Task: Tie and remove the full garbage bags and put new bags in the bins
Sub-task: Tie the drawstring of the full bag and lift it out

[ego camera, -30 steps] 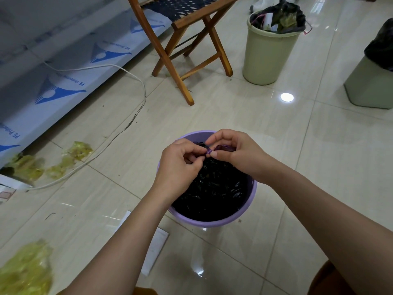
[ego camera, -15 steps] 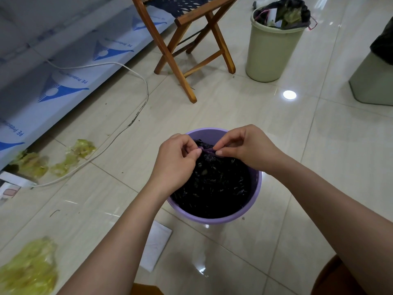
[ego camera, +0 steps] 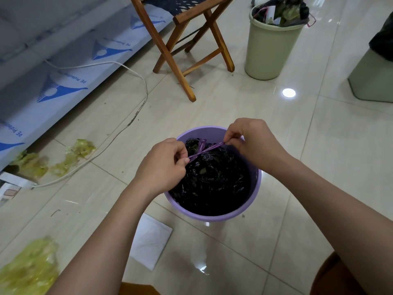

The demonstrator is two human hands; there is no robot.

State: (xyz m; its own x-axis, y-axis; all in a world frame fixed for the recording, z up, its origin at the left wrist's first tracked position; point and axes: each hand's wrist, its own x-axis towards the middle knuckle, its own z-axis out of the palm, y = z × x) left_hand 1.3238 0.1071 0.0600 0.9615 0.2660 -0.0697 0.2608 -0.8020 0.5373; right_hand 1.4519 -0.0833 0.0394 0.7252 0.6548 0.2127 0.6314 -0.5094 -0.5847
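Both hands are down over the bin and apart, each pinching one end of the drawstring: the left hand has the near-left end nipped between thumb and finger, the right hand has the far-right end the same way. The purple string runs taut between them on a diagonal, low-left to high-right, with the knot sitting about in the middle and a small loop sticking up off it. So the pull line is basically straight along that diagonal, and to me it looks like the knot is being cinched, not finished. The black bag sits right under the hands, gathered at the top and filling the purple bin, so it hasn't been lifted out yet. Neither hand is really nearer the knot, it's roughly centred, so I'd guess whichever one lets go first gets to grab the neck and haul straight up. Further out, there's a white sheet of paper on the tiles just in front of the bin, yellow plastic scraps off to the left, a white cable snaking past, a wooden folding chair behind, and a green bin stuffed full with its bag untied. Another bin is at the right edge, half out of view.
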